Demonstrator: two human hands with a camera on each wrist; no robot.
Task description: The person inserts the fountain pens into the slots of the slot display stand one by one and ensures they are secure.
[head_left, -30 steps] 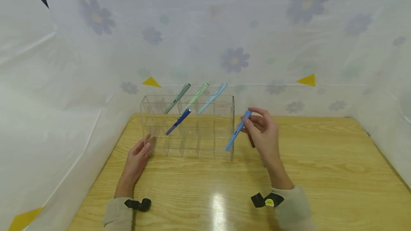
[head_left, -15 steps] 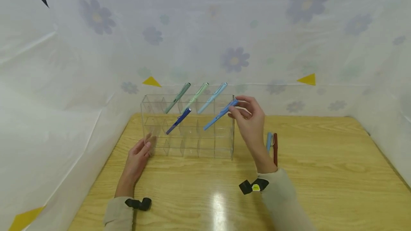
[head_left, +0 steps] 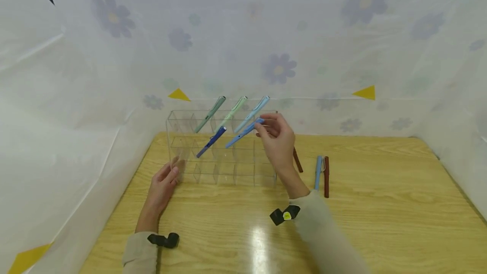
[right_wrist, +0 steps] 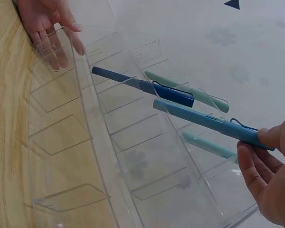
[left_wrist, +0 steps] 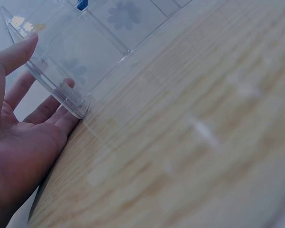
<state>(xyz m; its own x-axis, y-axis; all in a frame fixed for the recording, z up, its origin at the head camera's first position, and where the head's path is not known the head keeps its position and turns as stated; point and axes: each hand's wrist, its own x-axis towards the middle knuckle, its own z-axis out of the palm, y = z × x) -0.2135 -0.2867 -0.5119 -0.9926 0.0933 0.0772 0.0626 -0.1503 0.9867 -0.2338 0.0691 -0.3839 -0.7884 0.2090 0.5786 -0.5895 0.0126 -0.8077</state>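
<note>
A clear acrylic pen rack (head_left: 264, 168) with stepped compartments stands on the table. My right hand (head_left: 279, 145) pinches a mid-blue pen (head_left: 240, 135) by its capped end, between thumb and fingertips. That pen slants over the middle tier, its free end pointing down and left, right of a dark blue pen (head_left: 211, 142) lying in that tier. In the top tier lean a dark green pen (head_left: 210, 114), a light green pen (head_left: 233, 113) and a light blue pen (head_left: 253, 113). My left hand (left_wrist: 23, 147) holds the rack's left end, thumb at the front edge, fingers against the side wall.
On the wooden table (head_left: 380, 189), right of the rack, lie a blue pen (head_left: 318, 172) and a dark red pen (head_left: 326, 176). Another reddish-brown pen (head_left: 298, 160) lies partly behind my right hand. A white flowered curtain (head_left: 236, 33) encloses the back and sides.
My right hand has carried the mid-blue pen leftward from the rack's right end to the middle tier, tilting it flatter. The pens on the table came into view. My left hand stays put.
</note>
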